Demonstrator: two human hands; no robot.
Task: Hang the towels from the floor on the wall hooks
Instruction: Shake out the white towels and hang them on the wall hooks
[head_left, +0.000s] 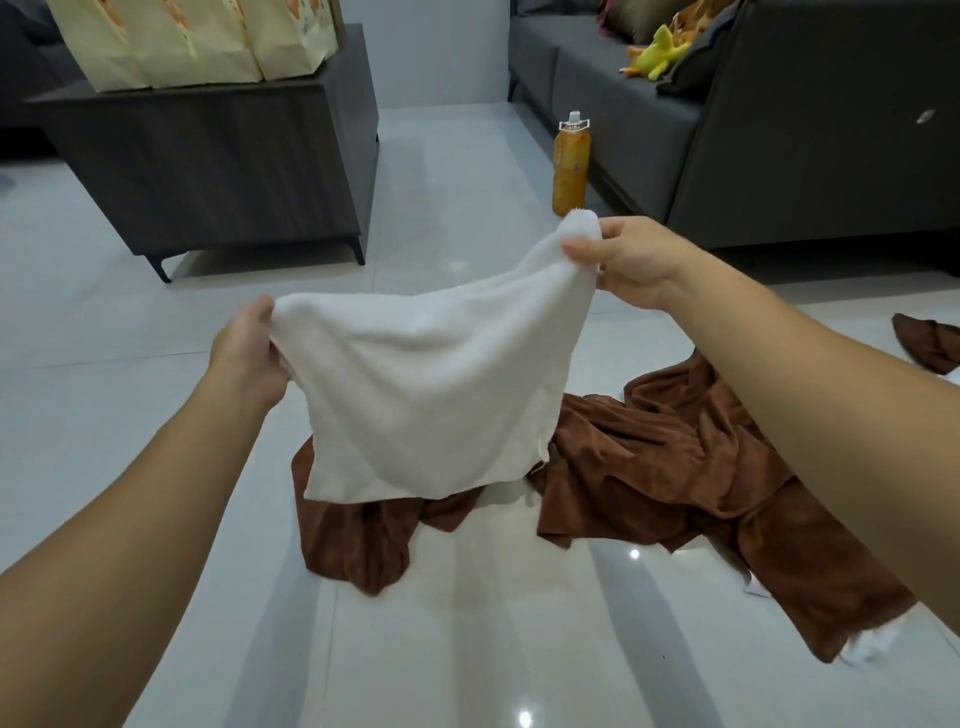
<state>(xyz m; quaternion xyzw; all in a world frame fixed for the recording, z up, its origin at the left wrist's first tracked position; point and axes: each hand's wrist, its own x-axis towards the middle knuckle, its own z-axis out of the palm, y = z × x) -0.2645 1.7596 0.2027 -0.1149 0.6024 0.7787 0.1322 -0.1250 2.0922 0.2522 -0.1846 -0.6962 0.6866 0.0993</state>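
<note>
Towel (431, 384) — white, held up between both hands, its top edge running from the left hand (249, 353) up to the higher right hand (631, 260), the rest hanging down. Each hand pinches a top corner. Below the hands a brown towel (675, 467) lies crumpled on the tiled floor (467, 623). Beyond the right hand stand an orange bottle (571, 166) and a grey sofa (779, 130) — a dark cabinet (218, 156) beyond the left.

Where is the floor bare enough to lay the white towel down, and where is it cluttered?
Bare tile: left of the brown towels up to the dark cabinet, and the strip nearer the camera. The aisle between cabinet and sofa is free except for the orange bottle. Crowded: centre-right, where the brown towels spread beneath the white towel.
</note>
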